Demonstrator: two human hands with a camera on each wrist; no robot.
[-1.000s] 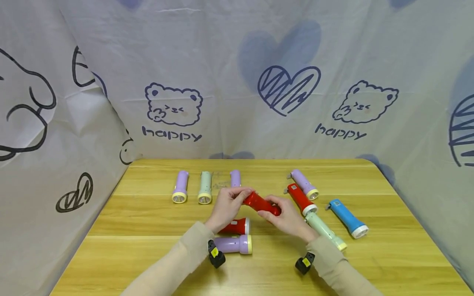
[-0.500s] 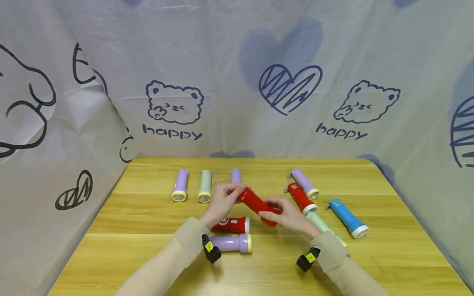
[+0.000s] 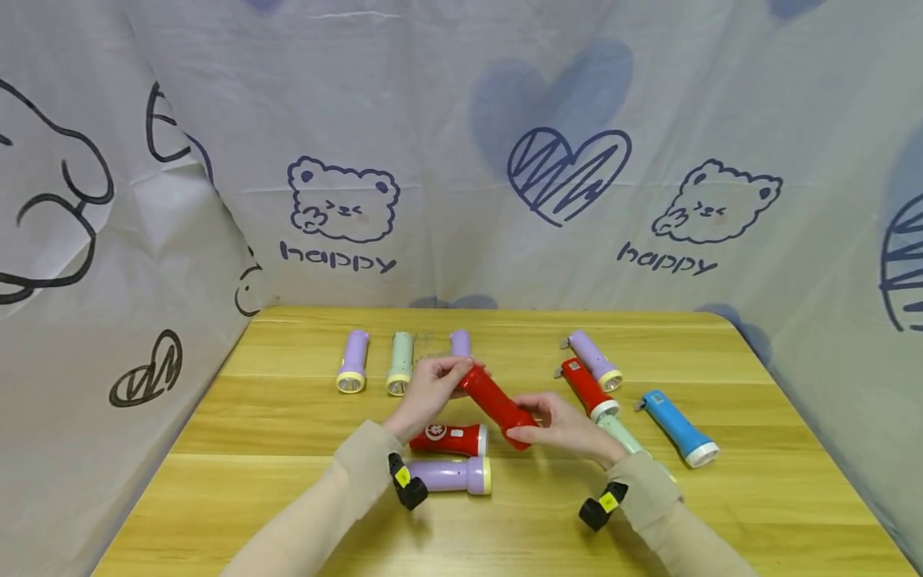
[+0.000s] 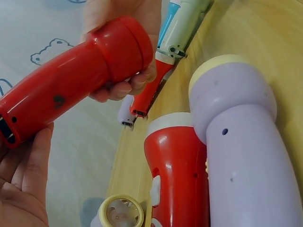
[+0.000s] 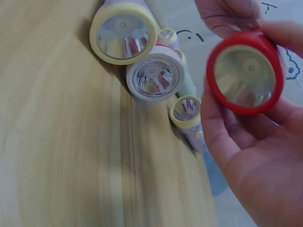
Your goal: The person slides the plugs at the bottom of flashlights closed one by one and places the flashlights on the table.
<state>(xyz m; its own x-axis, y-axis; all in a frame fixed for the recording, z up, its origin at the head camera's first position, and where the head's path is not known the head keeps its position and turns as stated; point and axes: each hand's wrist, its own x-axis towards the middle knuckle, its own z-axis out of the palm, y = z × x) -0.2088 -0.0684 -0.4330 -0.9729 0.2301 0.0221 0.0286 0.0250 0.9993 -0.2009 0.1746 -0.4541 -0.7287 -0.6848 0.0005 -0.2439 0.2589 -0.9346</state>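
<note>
A red flashlight [image 3: 496,402] is held in the air above the middle of the table, slanting down to the right. My left hand [image 3: 427,394] grips its tail end, where dark slots show in the left wrist view. Around the wide head curl the fingers of my right hand [image 3: 566,430]. In the right wrist view the flashlight's round lens [image 5: 244,78] faces the camera inside a red rim. Just below on the table lie a red flashlight with a white rim [image 3: 449,439] and a purple flashlight [image 3: 449,476], side by side.
At the back left stand a purple flashlight [image 3: 353,359], a green one [image 3: 401,361] and another purple one [image 3: 460,343], partly hidden. On the right lie purple [image 3: 590,354], red [image 3: 586,385], green [image 3: 622,434] and blue [image 3: 674,425] flashlights. A printed cloth [image 3: 461,96] hangs behind the table [image 3: 519,529].
The held red flashlight has tilted more steeply, its tail shifting left and up and its head lowering. Both hands moved with it. More of the red flashlight on the table now shows.
</note>
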